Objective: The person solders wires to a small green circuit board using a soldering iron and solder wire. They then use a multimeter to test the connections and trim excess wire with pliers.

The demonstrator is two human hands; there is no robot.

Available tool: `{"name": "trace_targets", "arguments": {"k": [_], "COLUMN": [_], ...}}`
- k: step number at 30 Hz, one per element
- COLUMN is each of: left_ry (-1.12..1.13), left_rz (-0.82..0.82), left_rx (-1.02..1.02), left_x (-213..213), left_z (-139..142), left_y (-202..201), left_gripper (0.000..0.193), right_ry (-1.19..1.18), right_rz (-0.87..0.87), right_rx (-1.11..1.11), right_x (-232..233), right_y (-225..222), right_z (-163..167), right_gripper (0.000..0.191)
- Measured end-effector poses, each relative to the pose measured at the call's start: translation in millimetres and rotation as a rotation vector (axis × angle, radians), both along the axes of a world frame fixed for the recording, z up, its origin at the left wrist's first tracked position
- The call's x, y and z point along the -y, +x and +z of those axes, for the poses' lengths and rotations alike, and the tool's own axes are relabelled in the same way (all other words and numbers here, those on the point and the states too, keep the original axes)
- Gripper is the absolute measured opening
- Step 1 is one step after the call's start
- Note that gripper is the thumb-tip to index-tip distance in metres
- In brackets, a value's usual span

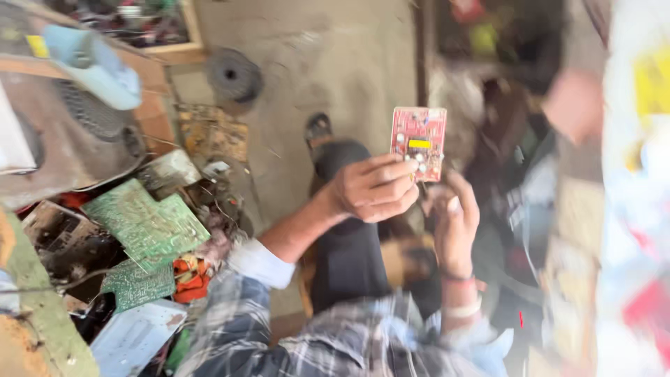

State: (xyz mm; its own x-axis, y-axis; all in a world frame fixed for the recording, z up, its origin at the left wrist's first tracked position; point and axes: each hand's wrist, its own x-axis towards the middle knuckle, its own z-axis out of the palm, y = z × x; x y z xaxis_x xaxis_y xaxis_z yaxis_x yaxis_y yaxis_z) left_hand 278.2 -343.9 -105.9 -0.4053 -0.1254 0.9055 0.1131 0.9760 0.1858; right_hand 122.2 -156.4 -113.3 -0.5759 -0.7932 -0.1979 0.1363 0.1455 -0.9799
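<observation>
1. Your left hand (373, 188) holds the small red circuit board (419, 142) up in front of you, above your dark-trousered knee (347, 244); its fingers (391, 183) are curled and pinch the board's lower edge.
2. Your right hand (455, 227) sits just below and beside the board. Blur hides whether its fingers touch the board or pinch anything, so I cannot tell.
3. The board looks light, thin and stiff. Its soldered parts seem fragile, so grip it by the bare edges, not by the components.
4. To your left lies a heap of scrap, with green circuit boards (146, 223) on top, well apart from the red one.
</observation>
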Motion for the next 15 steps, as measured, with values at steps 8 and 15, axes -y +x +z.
{"name": "trace_targets", "arguments": {"k": [8, 15], "left_ry": [-0.431, -0.495], "left_rz": [-0.326, -0.194], "left_rx": [-0.039, -0.079], "left_x": [-176, -309], "left_z": [148, 190], "left_y": [-35, -53], "left_gripper": [0.005, 0.016], "right_ry": [-0.265, -0.607], "right_rz": [-0.037, -0.208], "right_rx": [0.001, -0.025], "right_x": [-183, -325], "right_y": [-4, 0], "right_z": [156, 158], "right_gripper": [0.038, 0.034]}}
